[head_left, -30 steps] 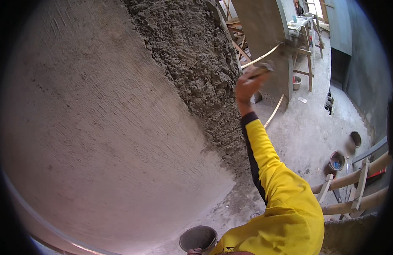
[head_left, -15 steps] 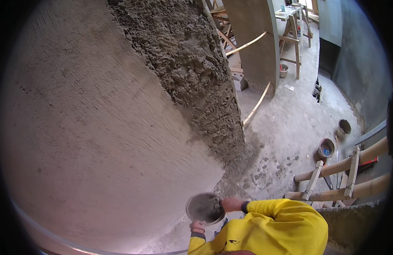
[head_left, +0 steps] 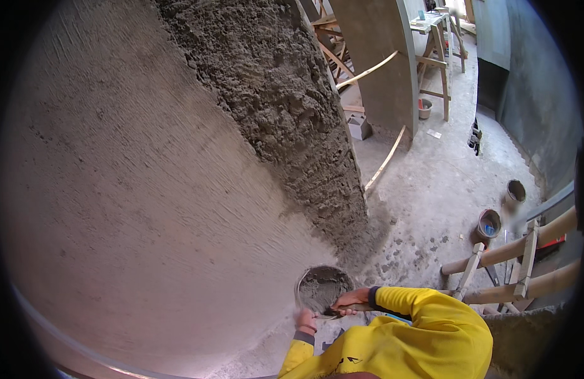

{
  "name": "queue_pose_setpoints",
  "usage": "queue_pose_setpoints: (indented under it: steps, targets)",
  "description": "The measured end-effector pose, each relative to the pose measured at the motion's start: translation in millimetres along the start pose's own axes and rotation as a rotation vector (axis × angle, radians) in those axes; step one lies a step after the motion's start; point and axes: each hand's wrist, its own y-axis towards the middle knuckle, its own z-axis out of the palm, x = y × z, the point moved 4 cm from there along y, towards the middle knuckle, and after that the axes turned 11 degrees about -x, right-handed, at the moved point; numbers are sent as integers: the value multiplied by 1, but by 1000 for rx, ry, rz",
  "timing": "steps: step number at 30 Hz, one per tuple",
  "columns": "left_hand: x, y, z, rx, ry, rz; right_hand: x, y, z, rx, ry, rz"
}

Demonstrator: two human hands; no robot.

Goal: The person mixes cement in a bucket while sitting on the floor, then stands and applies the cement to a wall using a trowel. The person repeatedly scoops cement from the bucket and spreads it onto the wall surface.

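Observation:
Close against the wall's foot I have a round bucket [head_left: 298, 294] with wet grey mortar [head_left: 324, 285] in it. The fingers of my left hand [head_left: 306, 321] are closed on its near left rim. Over the near right rim, my right hand [head_left: 353, 299] is wrapped round the handle of a trowel [head_left: 363, 307]. Its dark blade is mostly hidden by the hand and lies at the mortar's near edge. Rough fresh mortar [head_left: 276, 107] covers a strip of the wall [head_left: 134, 189] in front; the part to its left is smoother.
On the right a wooden ladder [head_left: 494, 259] leans close to my arm. Beyond it stand two buckets [head_left: 488, 223] on the floor [head_left: 431, 189], which has mortar splashes. Two thin bent sticks [head_left: 387, 159] brace the wall's edge. A wooden trestle [head_left: 442, 69] stands farther back.
The bucket has shifted slightly right and up in view, both hands with it. My right hand has come from the far right rim to the near side, and the trowel's handle now shows.

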Motion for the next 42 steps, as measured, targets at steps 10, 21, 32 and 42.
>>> queue_pose_setpoints:
  steps: [10, 21, 32, 42]
  targets:
    - [93, 98, -90, 265, 102, 140, 90, -143, 19, -309, 558, -716]
    - [106, 41, -184, -47, 1295, 329, 299, -358, 10, -1327, 571, -2317]
    - [89, 14, -185, 35, 1365, 294, 136, -113, -29, -1183, -893, -970]
    - [56, -14, -139, -202, -402, -201, -1, -46, 55, -887, -1158, -487]
